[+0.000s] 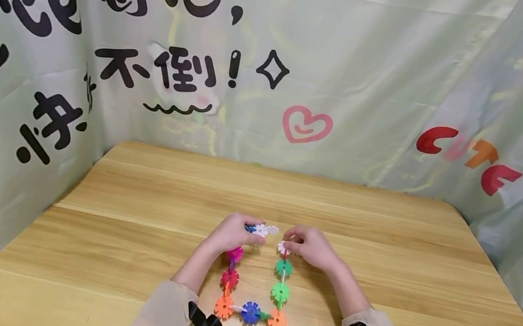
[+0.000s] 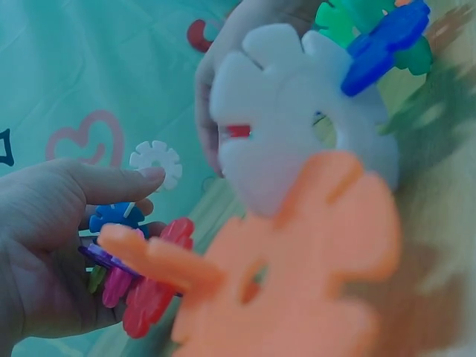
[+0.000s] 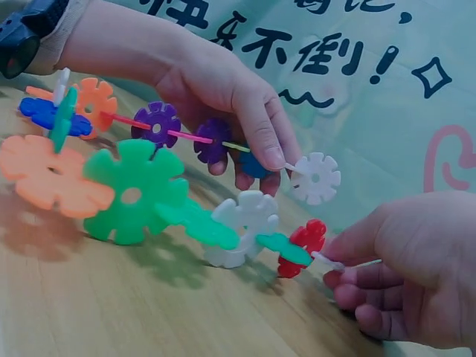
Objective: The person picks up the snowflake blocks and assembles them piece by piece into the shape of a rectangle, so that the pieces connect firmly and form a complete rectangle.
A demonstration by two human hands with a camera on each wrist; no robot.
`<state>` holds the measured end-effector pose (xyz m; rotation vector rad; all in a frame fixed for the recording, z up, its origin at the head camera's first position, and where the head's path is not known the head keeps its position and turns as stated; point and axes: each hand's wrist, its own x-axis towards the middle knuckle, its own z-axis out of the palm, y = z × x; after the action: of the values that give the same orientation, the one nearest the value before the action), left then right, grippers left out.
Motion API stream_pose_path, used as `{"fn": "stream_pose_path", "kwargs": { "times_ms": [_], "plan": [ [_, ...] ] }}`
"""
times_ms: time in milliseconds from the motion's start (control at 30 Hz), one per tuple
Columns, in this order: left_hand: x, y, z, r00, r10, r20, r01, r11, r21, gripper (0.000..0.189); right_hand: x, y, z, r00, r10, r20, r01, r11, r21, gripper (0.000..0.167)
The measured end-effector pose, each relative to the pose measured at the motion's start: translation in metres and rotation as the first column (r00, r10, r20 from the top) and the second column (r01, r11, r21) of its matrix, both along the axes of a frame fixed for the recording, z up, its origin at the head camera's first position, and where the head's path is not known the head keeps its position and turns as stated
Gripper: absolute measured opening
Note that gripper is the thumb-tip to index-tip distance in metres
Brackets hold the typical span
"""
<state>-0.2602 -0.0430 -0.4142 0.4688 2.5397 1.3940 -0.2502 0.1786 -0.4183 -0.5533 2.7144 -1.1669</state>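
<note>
Notched flower-shaped plastic discs are slotted together into a U-shaped chain with its two ends on the far side. My left hand (image 1: 233, 233) grips one end, thumb and fingers around a blue disc (image 3: 254, 165); a white disc (image 3: 317, 178) sticks out past the fingertips. Opposite, my right hand (image 3: 409, 260) pinches a white disc (image 1: 282, 247) at the other end, seen nearly edge-on in the right wrist view beyond a red disc (image 3: 303, 249). A gap separates the two ends. Orange discs (image 1: 277, 322) form the near corners, with a dark blue disc (image 1: 251, 313) between them.
The chain lies on a wooden table (image 1: 160, 180). A pale printed curtain (image 1: 369, 77) hangs behind it and along both sides. Black wrist cameras (image 1: 205, 322) are strapped over the beige sleeves (image 1: 160, 313).
</note>
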Motion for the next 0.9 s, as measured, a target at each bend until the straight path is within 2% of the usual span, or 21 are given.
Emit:
{"fn": "stream_pose_path", "kwargs": {
  "times_ms": [167,367,700,900],
  "plan": [
    [-0.0013,-0.0002,-0.0006,1.000,-0.009,-0.006,0.009,1.000,0.001,0.042,-0.0013,-0.0019,-0.0033,0.998,-0.038,0.053,0.042,0.996,-0.082,0.017],
    [-0.0013,-0.0009,-0.0015,1.000,-0.012,-0.001,0.012,1.000,0.006,0.044,-0.0023,-0.0029,-0.0039,0.987,-0.092,0.135,0.119,0.970,-0.214,0.019],
    [-0.0019,0.0000,-0.0022,1.000,-0.018,-0.023,0.018,1.000,-0.006,0.044,-0.0023,-0.0057,0.0015,0.972,-0.176,0.156,0.216,0.929,-0.300,0.016],
    [-0.0025,0.0005,-0.0031,0.999,-0.018,-0.038,0.017,1.000,-0.026,0.042,-0.0025,-0.0066,0.0033,0.976,-0.163,0.144,0.203,0.919,-0.339,0.016]
  ]
}}
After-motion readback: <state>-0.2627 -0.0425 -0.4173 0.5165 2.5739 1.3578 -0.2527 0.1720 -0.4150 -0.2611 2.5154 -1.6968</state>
